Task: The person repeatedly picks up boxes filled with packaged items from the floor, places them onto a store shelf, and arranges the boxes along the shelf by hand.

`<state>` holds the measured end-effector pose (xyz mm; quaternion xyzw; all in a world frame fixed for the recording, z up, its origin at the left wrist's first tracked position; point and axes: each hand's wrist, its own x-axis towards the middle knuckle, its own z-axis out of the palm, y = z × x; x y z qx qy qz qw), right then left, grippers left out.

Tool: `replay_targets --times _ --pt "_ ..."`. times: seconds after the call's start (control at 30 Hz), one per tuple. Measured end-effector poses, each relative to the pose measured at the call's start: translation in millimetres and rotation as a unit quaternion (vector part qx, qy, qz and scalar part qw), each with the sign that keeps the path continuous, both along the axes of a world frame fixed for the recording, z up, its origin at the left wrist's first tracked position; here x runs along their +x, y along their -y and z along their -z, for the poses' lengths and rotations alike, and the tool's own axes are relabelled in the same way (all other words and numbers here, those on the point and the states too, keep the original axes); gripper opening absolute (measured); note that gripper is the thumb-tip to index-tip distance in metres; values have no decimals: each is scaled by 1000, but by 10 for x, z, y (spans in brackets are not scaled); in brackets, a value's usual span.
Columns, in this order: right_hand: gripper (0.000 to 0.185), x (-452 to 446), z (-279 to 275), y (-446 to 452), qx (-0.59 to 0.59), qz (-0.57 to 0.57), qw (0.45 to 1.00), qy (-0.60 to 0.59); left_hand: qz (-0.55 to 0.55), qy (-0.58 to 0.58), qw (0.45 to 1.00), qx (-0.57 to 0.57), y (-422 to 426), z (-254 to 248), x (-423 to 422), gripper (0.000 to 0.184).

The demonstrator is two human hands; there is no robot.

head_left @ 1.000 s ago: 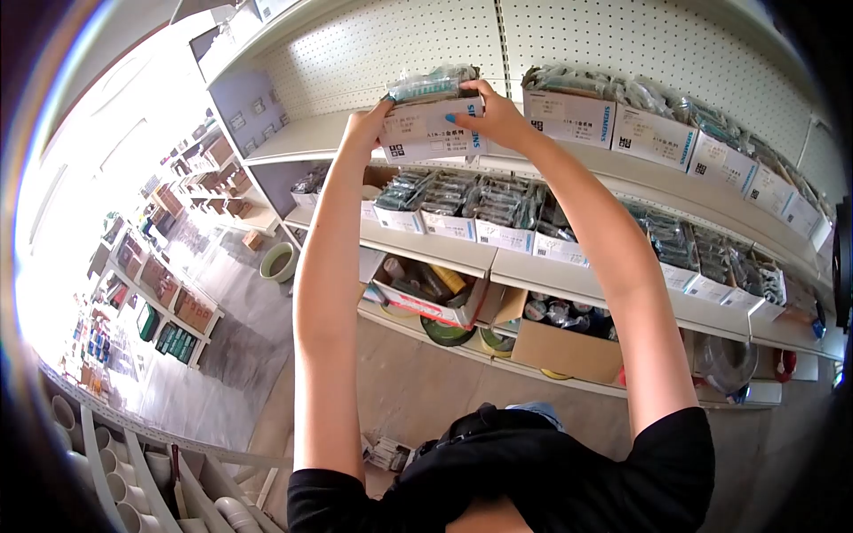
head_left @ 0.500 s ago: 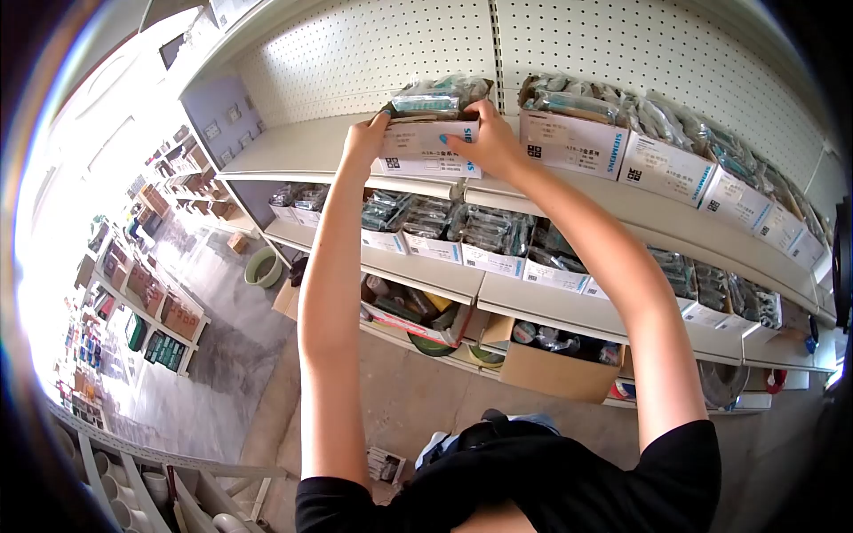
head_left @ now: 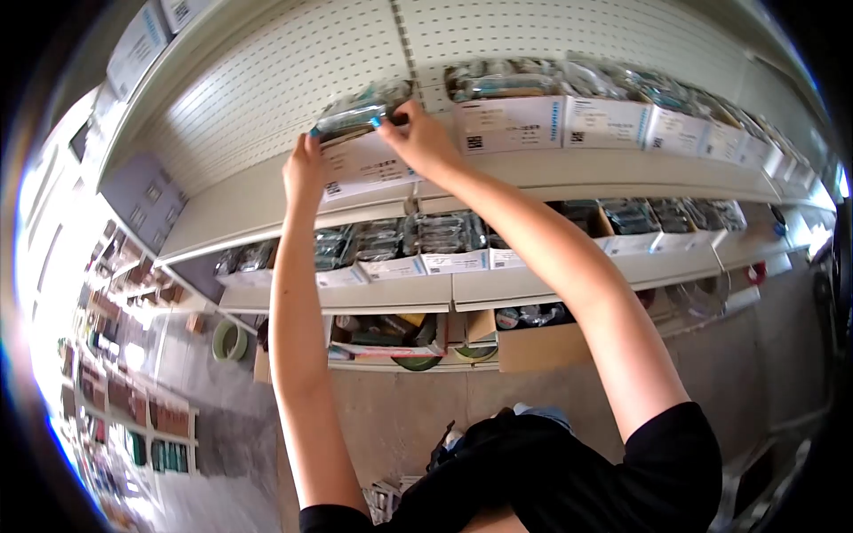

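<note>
A white cardboard box (head_left: 366, 166) with a printed label stands on the upper shelf, slightly askew. Clear plastic bags (head_left: 360, 108) with dark and greenish contents fill its open top. My left hand (head_left: 304, 171) is closed around the box's left edge. My right hand (head_left: 425, 144) grips its upper right corner, with the thumb near the front rim. Parts of the fingers are hidden behind the cardboard. To the right, a similar white box (head_left: 508, 126) stands on the same shelf, a small gap away.
More filled white boxes (head_left: 606, 123) continue rightward along the upper shelf (head_left: 569, 173). A pegboard (head_left: 293, 80) backs it. Below, another shelf holds several bag-filled boxes (head_left: 454, 260). Lower still sits a brown carton (head_left: 544, 346). A green bucket (head_left: 229, 341) stands on the floor at left.
The view has turned, so the shelves sit further left. My right thumb has moved from the box's front face up to its rim. The box now looks more tilted in view.
</note>
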<state>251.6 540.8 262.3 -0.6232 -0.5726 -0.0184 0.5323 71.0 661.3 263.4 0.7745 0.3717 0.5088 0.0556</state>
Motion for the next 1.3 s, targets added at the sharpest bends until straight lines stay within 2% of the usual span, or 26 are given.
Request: replay_targets --times 0.03,0.07,0.1,0.27,0.33,0.43,0.53,0.57,1.0,1.07,1.13,1.3 --pt "50 -1 27 -38 23 -6 1000 -9 18 4 999 -48 100 -63 -22 35" --pt "46 3 46 -68 22 -6 1000 -18 33 -39 999 13 -123 33 -67 34" --pt "46 -3 73 -101 45 2 999 -8 58 -10 997 -54 -74 -5 -80 33" --pt "43 -32 114 -157 77 31 997 7 179 -10 983 -38 -346 62 -137 38" --pt "43 -45 108 -159 60 37 997 -2 145 -49 988 -19 -152 -21 -143 48" --pt "53 -14 149 -235 91 37 995 34 139 -59 988 -33 -108 -79 -114 59" --pt "43 6 192 -353 97 50 994 17 143 -55 987 -42 -206 -64 -78 63" --pt "51 51 223 -436 101 46 993 28 139 -48 989 -33 -241 -46 -60 62" --pt "50 78 97 -478 86 11 996 -37 126 -23 992 -21 -401 -15 80 60" --pt "42 85 92 -545 61 24 996 -64 127 -19 991 -37 -328 -55 88 59" --pt "51 102 77 -560 67 5 996 -65 133 -14 990 -38 -344 -67 98 60" --pt "51 78 22 -489 19 8 997 -72 138 21 990 -13 -436 30 105 61"
